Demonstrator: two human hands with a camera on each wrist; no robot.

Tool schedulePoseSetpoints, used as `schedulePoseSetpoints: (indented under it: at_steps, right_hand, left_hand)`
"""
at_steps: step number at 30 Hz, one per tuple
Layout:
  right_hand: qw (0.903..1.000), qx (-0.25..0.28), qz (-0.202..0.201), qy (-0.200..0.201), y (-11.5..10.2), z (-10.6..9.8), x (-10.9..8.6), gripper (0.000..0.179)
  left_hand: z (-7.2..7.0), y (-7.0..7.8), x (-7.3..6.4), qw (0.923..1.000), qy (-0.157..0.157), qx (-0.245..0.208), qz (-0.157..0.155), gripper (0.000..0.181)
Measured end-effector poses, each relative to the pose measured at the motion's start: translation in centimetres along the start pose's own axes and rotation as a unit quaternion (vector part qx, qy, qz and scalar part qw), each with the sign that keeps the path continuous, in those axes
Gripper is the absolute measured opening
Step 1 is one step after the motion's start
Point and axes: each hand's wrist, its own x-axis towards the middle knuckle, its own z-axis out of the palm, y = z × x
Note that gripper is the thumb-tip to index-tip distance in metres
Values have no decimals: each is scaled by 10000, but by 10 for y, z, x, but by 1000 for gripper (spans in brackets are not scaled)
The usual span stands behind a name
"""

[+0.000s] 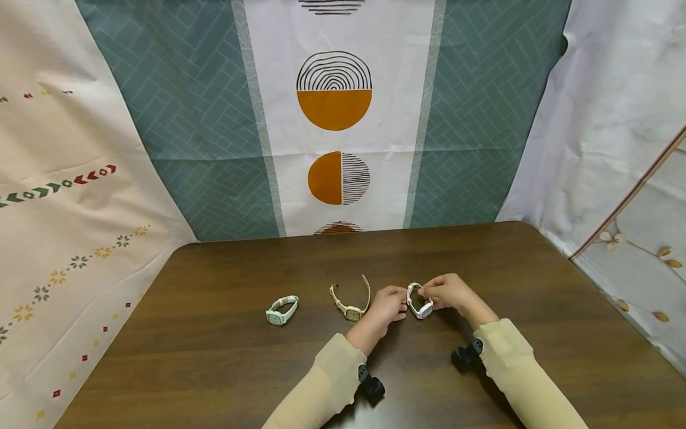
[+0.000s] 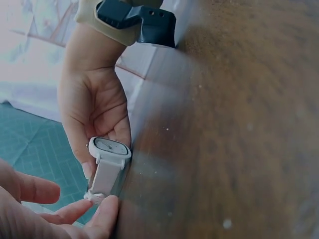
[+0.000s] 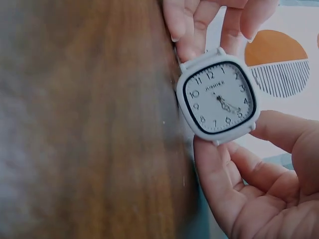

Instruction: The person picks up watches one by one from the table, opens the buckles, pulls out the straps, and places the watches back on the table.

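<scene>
Curving into a loop, a white analogue wristwatch [image 1: 426, 310] sits right of centre in the head view, pinched by the right hand [image 1: 452, 292]. Its rounded-square white case [image 3: 234, 133] surrounds a white dial [image 3: 212, 102] with a black border and black numerals; the strap [image 2: 106, 177] is white too. The left hand [image 1: 387, 305] touches the strap, though whether it grips cannot be told. A cream wristwatch [image 1: 352, 314] lies mid-frame, a mint-green wristwatch [image 1: 276, 319] left of centre.

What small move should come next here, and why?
Probably adjust the strap fastening with the left hand while the right hand steadies the white watch: left fingertips sit at that fastening, and right fingers touch the watch case.
</scene>
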Motion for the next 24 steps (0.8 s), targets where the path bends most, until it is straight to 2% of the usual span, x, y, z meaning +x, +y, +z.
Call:
schedulePoseSetpoints:
  at_steps: [7,14,24]
  right_hand:
    - [9965,763,-75,-332,0,1,-2,30]
    - [9910,1154,-150,-656,5,2,-2,36]
    - [9841,1649,-174,-635,6,5,-2,18]
  left_hand:
    - [-2,-3,2,9996,39,-29,271,22]
    - [-3,-6,3,9993,71,-72,356,20]
    - [-4,-6,-1,9985,27,-9,548,21]
